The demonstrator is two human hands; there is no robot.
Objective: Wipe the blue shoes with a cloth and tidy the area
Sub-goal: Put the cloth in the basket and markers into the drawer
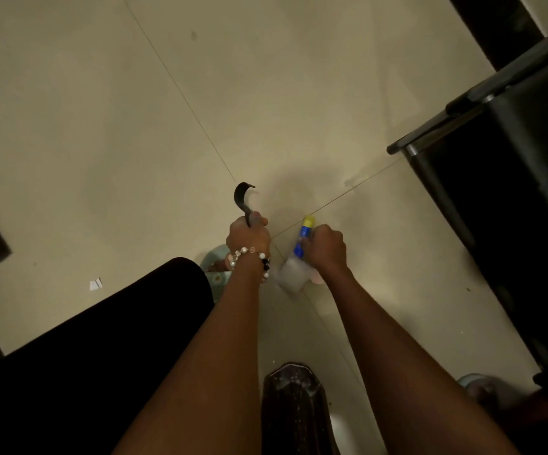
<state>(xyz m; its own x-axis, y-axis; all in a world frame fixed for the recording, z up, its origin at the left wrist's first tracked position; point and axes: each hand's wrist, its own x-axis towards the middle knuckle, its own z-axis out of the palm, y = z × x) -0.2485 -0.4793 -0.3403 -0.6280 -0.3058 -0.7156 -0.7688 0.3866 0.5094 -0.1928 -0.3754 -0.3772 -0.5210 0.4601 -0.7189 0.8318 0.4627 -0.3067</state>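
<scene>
While the left hand (248,239) grips a dark curved strip (243,200), the right hand (325,249) holds a blue-and-yellow bottle (303,239) pointing forward; blue shoes are not visible.

Pale tiled floor (102,126) with a white paper scrap (95,284), dark furniture (512,192) alongside.

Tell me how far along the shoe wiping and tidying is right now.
No blue shoes or cloth are in view, so wiping can't be judged. In hand: left hand grips a dark curved strip; right hand holds a bottle. Left to do: a paper scrap lies on the floor.
</scene>
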